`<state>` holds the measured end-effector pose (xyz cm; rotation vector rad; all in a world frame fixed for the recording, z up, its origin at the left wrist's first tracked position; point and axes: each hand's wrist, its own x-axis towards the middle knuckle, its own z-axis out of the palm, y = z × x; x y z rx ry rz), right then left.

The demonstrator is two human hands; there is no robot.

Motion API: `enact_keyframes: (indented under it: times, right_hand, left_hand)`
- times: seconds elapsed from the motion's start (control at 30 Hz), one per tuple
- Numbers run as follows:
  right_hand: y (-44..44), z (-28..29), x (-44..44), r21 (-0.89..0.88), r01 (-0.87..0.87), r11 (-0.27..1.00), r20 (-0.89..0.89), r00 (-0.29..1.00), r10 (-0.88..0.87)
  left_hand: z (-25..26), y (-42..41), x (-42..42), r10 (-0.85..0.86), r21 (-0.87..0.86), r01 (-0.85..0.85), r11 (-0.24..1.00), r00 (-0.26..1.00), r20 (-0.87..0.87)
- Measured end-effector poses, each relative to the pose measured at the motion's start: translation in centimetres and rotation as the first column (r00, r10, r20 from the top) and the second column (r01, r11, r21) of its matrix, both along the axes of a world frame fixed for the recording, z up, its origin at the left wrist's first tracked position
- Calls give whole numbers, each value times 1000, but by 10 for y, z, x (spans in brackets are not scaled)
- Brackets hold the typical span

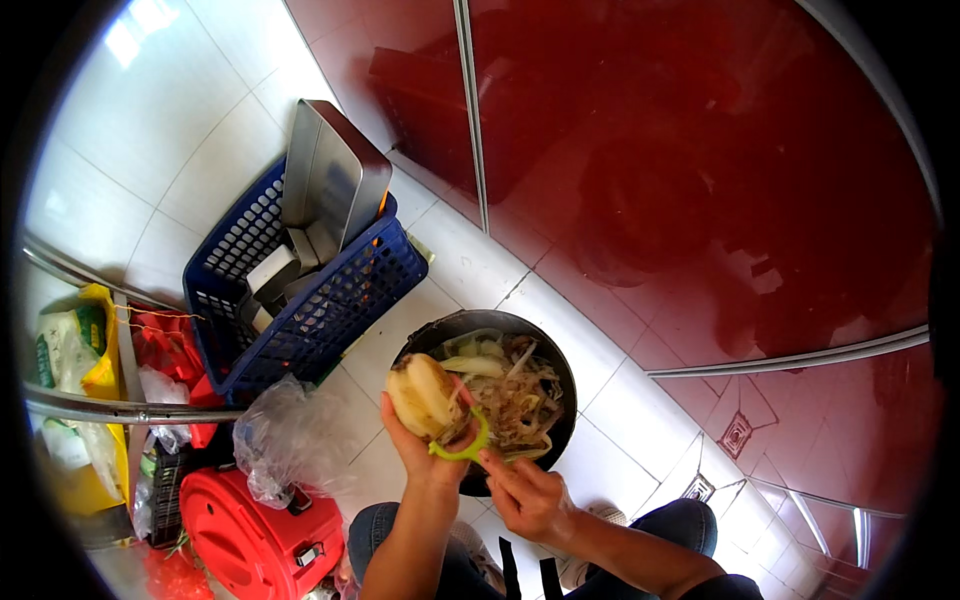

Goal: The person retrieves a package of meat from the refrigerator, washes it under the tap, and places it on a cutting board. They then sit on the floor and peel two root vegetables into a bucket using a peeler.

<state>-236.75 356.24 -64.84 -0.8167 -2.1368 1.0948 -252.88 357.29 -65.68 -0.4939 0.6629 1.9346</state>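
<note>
My left hand (431,446) cups a thick, pale yellow root vegetable (420,394) with lengthwise grooves. Brown patches show on its top and lower side; its exact kind is unclear. My right hand (529,491) grips a lime-green Y-shaped peeler (474,442) by the handle, its head close against the vegetable's lower right side. The blade itself cannot be made out. Below both hands stands a dark round bin (568,409) on the floor, holding a heap of peelings and vegetable scraps (517,382). The hands and vegetable cover part of its left and near rim.
A blue plastic basket (337,300) with metal pans (337,165) stands at the upper left. A clear plastic bag (296,442) lies beside a red lidded container (247,532). Metal shelf rails (135,411) run along the left. Glossy red cabinet doors (675,187) border the white tiled floor (615,409).
</note>
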Motion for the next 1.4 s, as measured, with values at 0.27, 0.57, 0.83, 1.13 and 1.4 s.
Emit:
enact_keyframes:
  times: [0.27,0.57,0.83,1.13,1.4]
  right_hand:
    - [22,26,9,-216,-35,976,-101,995,14]
    - [53,56,9,-250,43,967,-85,994,-67]
    - [44,42,5,-121,59,991,-83,994,-69]
    - [1,4,5,3,-37,999,41,998,37]
    - [45,50,10,-286,-54,957,-119,993,21]
  left_hand:
    - [7,-3,-8,-84,-38,80,996,990,-116]
    - [2,-29,-4,-428,-115,416,902,831,-354]
    - [-7,-23,-12,-368,-149,344,927,761,-534]
    - [18,0,0,-53,-153,24,988,981,-186]
    - [10,-24,1,-269,-123,248,961,943,-194]
